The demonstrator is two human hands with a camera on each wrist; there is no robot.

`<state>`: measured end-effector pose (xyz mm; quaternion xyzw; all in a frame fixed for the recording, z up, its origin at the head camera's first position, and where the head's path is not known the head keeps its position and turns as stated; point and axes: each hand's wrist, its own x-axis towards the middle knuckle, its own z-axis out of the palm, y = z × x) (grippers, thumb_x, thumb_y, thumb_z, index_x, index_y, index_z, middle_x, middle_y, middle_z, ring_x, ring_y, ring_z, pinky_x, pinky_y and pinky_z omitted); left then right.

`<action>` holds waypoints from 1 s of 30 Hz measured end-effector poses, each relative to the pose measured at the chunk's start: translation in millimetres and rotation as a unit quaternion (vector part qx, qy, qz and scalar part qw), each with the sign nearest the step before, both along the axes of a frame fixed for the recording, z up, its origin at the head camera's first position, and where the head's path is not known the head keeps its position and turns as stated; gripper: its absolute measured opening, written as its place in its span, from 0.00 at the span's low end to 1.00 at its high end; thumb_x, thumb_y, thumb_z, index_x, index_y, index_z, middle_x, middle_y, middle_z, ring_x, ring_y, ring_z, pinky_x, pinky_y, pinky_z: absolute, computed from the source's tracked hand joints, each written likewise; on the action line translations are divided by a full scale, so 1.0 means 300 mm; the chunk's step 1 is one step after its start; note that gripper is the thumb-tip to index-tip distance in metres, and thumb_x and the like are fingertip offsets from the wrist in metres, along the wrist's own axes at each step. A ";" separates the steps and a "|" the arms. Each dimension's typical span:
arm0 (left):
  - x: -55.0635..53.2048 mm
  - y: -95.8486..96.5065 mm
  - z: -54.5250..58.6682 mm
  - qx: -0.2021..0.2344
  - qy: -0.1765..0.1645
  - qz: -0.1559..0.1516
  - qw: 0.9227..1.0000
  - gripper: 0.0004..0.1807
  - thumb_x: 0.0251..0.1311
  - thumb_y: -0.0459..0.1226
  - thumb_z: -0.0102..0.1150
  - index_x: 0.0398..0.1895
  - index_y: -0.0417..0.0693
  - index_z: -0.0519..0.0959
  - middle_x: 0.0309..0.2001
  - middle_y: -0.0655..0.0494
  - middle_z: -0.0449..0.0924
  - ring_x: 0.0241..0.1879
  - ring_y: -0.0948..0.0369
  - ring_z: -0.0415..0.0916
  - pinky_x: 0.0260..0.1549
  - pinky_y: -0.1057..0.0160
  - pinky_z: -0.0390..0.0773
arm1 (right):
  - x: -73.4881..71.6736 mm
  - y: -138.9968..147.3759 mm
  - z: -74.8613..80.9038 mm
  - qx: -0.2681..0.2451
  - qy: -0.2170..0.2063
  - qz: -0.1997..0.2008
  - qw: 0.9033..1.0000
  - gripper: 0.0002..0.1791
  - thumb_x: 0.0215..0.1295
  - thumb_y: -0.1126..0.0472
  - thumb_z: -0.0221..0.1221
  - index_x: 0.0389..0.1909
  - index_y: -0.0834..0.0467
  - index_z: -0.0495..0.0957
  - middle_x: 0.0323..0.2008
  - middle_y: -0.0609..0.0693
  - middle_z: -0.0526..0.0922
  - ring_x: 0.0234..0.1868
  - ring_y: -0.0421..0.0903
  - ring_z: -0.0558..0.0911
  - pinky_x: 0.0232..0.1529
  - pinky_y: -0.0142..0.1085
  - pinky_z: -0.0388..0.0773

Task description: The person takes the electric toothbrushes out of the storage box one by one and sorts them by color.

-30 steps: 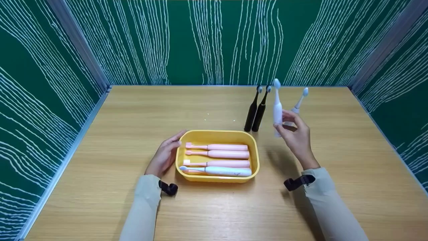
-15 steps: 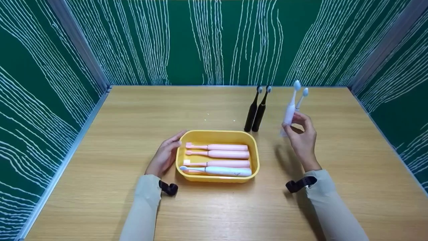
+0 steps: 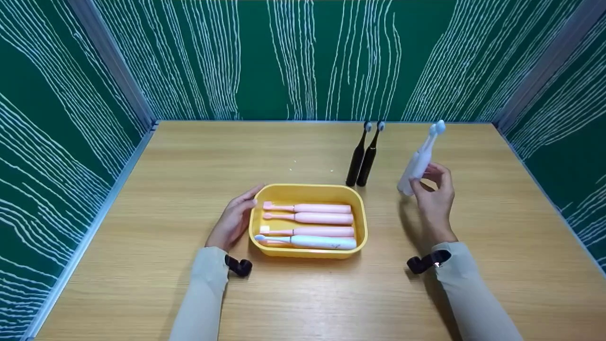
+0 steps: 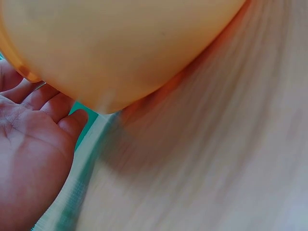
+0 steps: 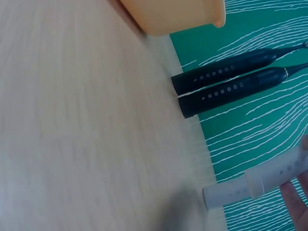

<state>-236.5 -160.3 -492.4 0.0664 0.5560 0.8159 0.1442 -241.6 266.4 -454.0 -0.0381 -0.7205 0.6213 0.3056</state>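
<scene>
My right hand (image 3: 434,196) pinches a white electric toothbrush (image 3: 421,166) between thumb and fingers, tilted with its brush head up. Just behind and left of it, a second white toothbrush (image 3: 405,184) stands on the table, mostly covered by the held one. In the right wrist view the held toothbrush (image 5: 281,171) overlaps the standing one (image 5: 226,192). At the left end of a yellow bin (image 3: 307,188), my left hand (image 3: 234,218) grips the corner, thumb at the rim and fingers along the outer wall. Inside lie several pink toothbrushes (image 3: 323,218) and a white one (image 3: 323,242).
Two black electric toothbrushes (image 3: 367,161) stand side by side behind the bin's right corner, left of the white pair. Small white specks (image 3: 331,170) lie on the wooden table (image 3: 189,156). Green panels with white lines (image 3: 265,57) enclose the back and both sides.
My right hand has moved right with the white toothbrush, which now leans right and overlaps the standing white one. The left hand and the bin have stayed put.
</scene>
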 end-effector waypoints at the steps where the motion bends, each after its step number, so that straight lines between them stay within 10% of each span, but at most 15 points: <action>1: -0.001 0.000 0.000 -0.002 0.000 -0.001 1.000 0.29 0.68 0.28 0.37 0.73 0.35 0.54 0.75 0.45 0.50 0.75 0.54 0.48 0.73 0.57 0.54 | -0.004 0.004 -0.008 -0.002 -0.005 -0.005 1.000 0.24 0.55 0.76 0.62 0.53 0.63 0.71 0.41 0.39 0.76 0.45 0.37 0.78 0.43 0.24 0.80; 30: 0.002 -0.002 -0.005 0.000 0.002 0.005 1.000 0.29 0.68 0.29 0.39 0.72 0.35 0.55 0.75 0.45 0.51 0.75 0.53 0.48 0.73 0.56 0.54 | -0.023 0.042 -0.025 0.022 -0.055 -0.048 0.997 0.26 0.57 0.77 0.59 0.57 0.70 0.65 0.41 0.42 0.73 0.44 0.37 0.75 0.51 0.34 0.76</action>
